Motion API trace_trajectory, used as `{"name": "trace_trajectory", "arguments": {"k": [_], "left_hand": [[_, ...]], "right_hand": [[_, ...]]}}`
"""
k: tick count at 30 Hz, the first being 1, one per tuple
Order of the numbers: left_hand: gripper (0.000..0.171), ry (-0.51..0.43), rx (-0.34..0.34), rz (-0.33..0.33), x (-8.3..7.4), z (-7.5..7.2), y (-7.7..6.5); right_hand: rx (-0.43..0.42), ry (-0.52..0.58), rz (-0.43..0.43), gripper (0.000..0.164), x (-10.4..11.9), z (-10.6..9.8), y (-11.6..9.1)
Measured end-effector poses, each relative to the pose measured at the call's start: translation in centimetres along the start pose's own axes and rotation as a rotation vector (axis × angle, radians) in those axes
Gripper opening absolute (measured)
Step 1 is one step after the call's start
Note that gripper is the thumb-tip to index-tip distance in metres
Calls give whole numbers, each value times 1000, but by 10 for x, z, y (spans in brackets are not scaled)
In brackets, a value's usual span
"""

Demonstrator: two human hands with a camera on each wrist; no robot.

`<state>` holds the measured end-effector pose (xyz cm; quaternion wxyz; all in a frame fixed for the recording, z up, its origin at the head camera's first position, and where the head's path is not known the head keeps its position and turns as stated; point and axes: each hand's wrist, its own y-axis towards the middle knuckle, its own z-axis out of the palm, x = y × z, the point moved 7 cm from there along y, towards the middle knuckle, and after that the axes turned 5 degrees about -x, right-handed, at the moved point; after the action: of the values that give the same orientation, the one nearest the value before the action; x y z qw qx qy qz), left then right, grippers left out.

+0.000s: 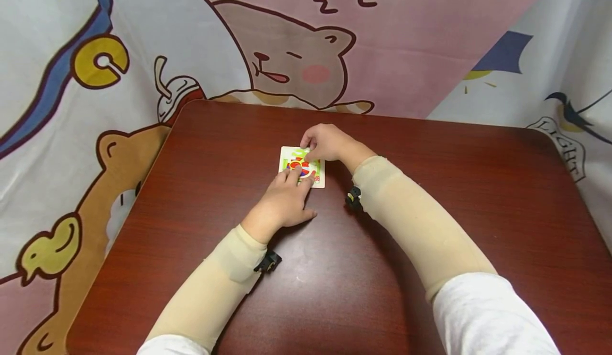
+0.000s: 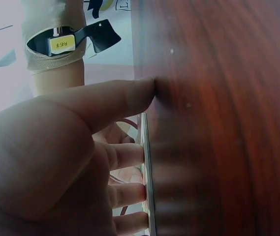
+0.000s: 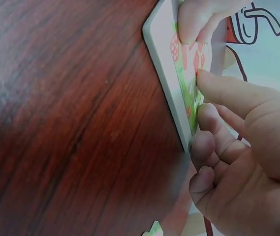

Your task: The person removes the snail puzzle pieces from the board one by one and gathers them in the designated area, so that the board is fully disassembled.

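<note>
A small square picture puzzle (image 1: 322, 183) with a white border lies flat on the table, its picture red, green and purple. My left hand (image 1: 287, 195) rests on its near part with fingers extended; the fingertips press the picture, and the thumb (image 2: 144, 93) touches the table beside it. At the far edge, my right hand (image 1: 332, 141) pinches a green puzzle piece (image 3: 193, 110) between thumb and curled index finger, right at the board's surface. The right wrist view shows the other fingers curled by the board's far corner. My hands hide part of the picture.
A loose green puzzle piece (image 3: 154, 229) lies past the right hand, at the bottom of the right wrist view. The brown wooden table (image 1: 215, 148) reaches back to a cartoon-printed curtain (image 1: 296, 52). Black wrist mounts (image 1: 269, 262) stick out below both wrists.
</note>
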<state>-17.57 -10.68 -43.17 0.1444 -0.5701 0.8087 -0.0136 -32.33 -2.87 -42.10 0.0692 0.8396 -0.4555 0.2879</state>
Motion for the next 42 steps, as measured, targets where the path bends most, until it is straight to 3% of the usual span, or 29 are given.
{"name": "trace_trajectory", "arguments": {"k": [11,42], "left_hand": [[82,0,-14,11,3,5,2],[82,-7,-23,15,-1,-2,-1]], "right_hand": [[7,0,66,22,-3,3,2],[19,15,89,27,-5,5,4]]}}
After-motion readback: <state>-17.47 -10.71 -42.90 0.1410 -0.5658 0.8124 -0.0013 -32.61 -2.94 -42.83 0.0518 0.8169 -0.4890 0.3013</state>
